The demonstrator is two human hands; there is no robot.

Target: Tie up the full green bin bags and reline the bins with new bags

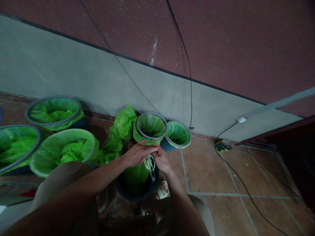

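Note:
My left hand [136, 154] and my right hand [161, 159] meet above a dark blue bin [136, 191] lined with a green plastic bag [135, 175]. Both hands are closed, fingers pinched together on a thin white ring or band [150, 164] that hangs between them over the bin's mouth. Just beyond my hands stand two more small bins with green liners, one with a grey rim [150, 126] and one tilted to its right [178, 134]. A bunched green bag [121, 126] lies left of them.
Three larger green-lined bins stand at the left [55, 111] [64, 150] [14, 147]. A grey and maroon wall runs behind. Black cables [242, 183] cross the tiled floor at right, from a wall socket [242, 119]. My knees are below.

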